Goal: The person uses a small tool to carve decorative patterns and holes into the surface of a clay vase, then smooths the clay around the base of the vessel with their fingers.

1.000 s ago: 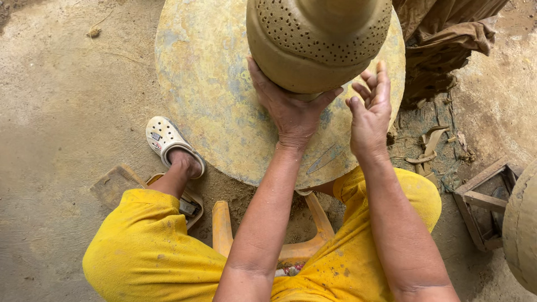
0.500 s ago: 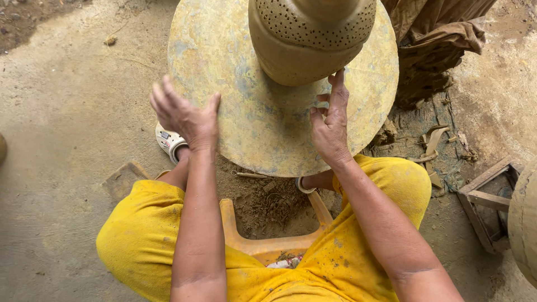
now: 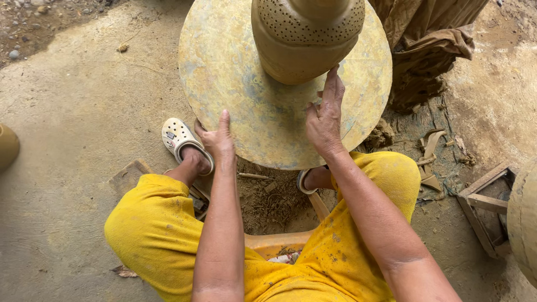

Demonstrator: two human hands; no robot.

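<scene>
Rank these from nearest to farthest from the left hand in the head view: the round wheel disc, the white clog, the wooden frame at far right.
From the left hand:
1. Round wheel disc: its near edge is under the fingers.
2. White clog: just left of the hand, on the foot.
3. Wooden frame: far right, on the ground.

A seated person, seen from above, wears bright yellow trousers [image 3: 162,235] of a soft, towelling-like cloth, bunched at the knees and flecked on the right thigh with small dark specks of dirt. Both forearms are bare, with no sleeves, watch or bands in view. The left hand [image 3: 217,142] and right hand [image 3: 323,120] are bare too, without gloves or rings that can be made out. On the left foot sits a cream-white perforated clog [image 3: 182,141] with a heel strap; a like clog [image 3: 305,180] on the right foot is mostly hidden.
</scene>
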